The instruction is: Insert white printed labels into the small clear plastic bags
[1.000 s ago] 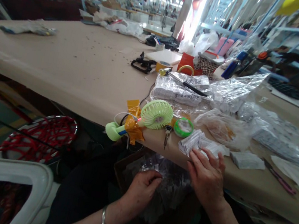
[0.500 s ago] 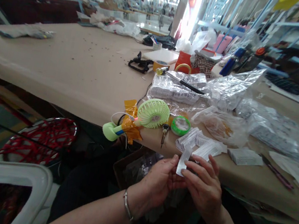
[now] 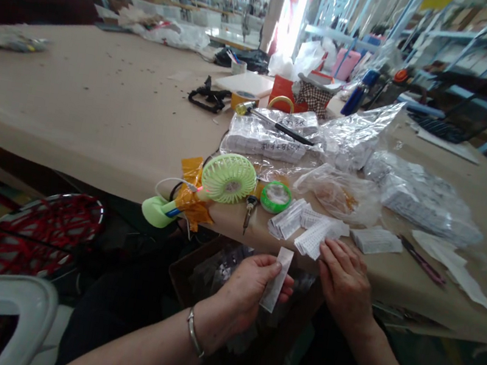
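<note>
Between thumb and fingers, my left hand (image 3: 245,288) grips a narrow white label (image 3: 274,286), held upright above an open box below the table edge. My right hand (image 3: 346,279) lies at the table edge, its fingers stretched out and touching the near end of a fanned pile of printed labels (image 3: 321,235). More printed strips (image 3: 286,219) lie just left of that pile. A soldering iron-like tool (image 3: 249,208) points off the edge, beside a round green container (image 3: 275,197). To its left a light green fan (image 3: 229,178) is taped to the table.
Plastic-wrapped bundles (image 3: 268,140) with a small hammer (image 3: 280,126) on top lie behind. On the right are a label stack (image 3: 376,240), dark scissors or tweezers (image 3: 422,262) and a clear bag (image 3: 430,200). The cardboard box (image 3: 185,272) sits below the edge.
My right hand has left the white label and moved right to the printed pile. My left hand keeps the label, now lower and more upright. The whole view has shifted slightly.
</note>
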Demonstrator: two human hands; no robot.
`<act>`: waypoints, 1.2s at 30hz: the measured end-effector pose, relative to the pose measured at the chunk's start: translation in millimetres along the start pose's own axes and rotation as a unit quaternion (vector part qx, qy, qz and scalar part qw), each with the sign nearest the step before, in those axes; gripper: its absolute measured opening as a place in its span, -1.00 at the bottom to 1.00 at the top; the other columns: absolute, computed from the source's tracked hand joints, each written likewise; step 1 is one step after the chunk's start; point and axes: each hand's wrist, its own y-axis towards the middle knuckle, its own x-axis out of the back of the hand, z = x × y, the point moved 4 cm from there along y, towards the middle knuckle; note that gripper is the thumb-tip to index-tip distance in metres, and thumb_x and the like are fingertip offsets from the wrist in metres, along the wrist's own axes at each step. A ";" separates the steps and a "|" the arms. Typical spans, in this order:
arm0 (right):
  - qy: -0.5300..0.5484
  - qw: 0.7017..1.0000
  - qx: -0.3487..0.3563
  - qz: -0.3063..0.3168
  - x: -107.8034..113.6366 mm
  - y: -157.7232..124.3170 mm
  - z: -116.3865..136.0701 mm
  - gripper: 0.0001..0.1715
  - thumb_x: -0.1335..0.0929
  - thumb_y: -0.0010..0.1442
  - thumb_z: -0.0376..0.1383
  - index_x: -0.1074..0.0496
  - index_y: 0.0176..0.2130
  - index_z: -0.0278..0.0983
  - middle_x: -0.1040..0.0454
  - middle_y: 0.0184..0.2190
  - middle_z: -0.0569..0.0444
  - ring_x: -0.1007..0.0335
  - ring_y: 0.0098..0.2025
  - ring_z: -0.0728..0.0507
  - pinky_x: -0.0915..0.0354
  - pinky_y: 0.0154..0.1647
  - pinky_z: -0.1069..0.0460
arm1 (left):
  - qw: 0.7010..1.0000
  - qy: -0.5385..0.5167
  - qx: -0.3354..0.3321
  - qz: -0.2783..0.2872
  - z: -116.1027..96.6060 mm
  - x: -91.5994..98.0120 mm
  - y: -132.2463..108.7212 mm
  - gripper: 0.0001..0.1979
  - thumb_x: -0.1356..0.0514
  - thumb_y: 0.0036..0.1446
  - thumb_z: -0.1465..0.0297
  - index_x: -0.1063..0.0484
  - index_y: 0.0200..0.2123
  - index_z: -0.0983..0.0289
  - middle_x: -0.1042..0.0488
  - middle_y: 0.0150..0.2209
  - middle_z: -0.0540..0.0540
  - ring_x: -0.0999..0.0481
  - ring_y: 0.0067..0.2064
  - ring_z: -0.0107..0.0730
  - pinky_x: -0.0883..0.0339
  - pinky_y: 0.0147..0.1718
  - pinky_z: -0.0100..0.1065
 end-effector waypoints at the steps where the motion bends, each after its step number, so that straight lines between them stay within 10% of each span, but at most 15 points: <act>1: 0.008 1.000 0.000 -0.011 -0.2 -1.9 -1.7 -0.65 -0.29 0.22 -0.38 -0.39 0.02 -0.28 -0.45 -0.01 -0.07 -0.32 0.07 -0.24 -0.22 0.12 -0.21 | 1.000 0.006 0.000 0.000 1.4 0.3 0.5 -0.89 -0.12 0.15 0.43 -0.38 -0.33 0.39 -0.49 -0.49 0.11 -0.47 -0.52 -0.48 -0.37 -0.52 -0.47; 11: 0.164 0.982 -0.041 -0.084 19.5 -5.6 -1.7 -0.70 -0.31 0.19 -0.45 -0.44 -0.08 -0.22 -0.49 -0.12 -0.03 -0.42 -0.02 -0.18 -0.34 0.04 -0.16 | 0.999 0.022 0.040 -0.004 5.1 -9.0 -1.3 -0.86 -0.12 0.15 0.42 -0.40 -0.27 0.39 -0.51 -0.42 0.13 -0.44 -0.57 -0.52 -0.34 -0.54 -0.46; 17: 0.212 0.971 0.110 -0.002 24.1 -10.6 53.2 -0.67 -0.32 0.17 -0.49 -0.44 -0.07 -0.25 -0.51 -0.12 -0.02 -0.33 0.08 -0.22 -0.25 0.12 -0.21 | 0.996 -0.088 -0.001 0.031 6.2 -17.3 -2.4 -0.90 -0.25 -0.01 0.47 -0.44 -0.39 0.42 -0.46 -0.51 0.09 -0.40 -0.55 -0.53 -0.26 -0.54 -0.50; 30: 0.194 0.968 0.149 0.048 24.3 -15.0 73.2 -0.68 -0.30 0.19 -0.50 -0.42 -0.05 -0.34 -0.50 -0.09 -0.05 -0.27 0.14 -0.21 -0.23 0.16 -0.18 | 0.992 -0.125 -0.006 0.030 10.5 -17.1 -3.5 -0.82 -0.36 -0.15 0.46 -0.45 -0.46 0.42 -0.45 -0.53 0.06 -0.39 -0.55 -0.58 -0.18 -0.56 -0.55; 36: 0.125 0.992 0.028 -0.003 32.4 -12.0 22.0 -0.55 -0.31 0.22 -0.37 -0.27 0.11 -0.33 -0.42 -0.03 -0.14 -0.23 0.13 -0.25 -0.25 0.12 -0.20 | 0.997 -0.058 0.042 -0.016 11.0 -12.6 -7.6 -0.92 -0.17 0.11 0.45 -0.38 -0.36 0.38 -0.51 -0.48 0.13 -0.46 -0.56 -0.49 -0.34 -0.53 -0.47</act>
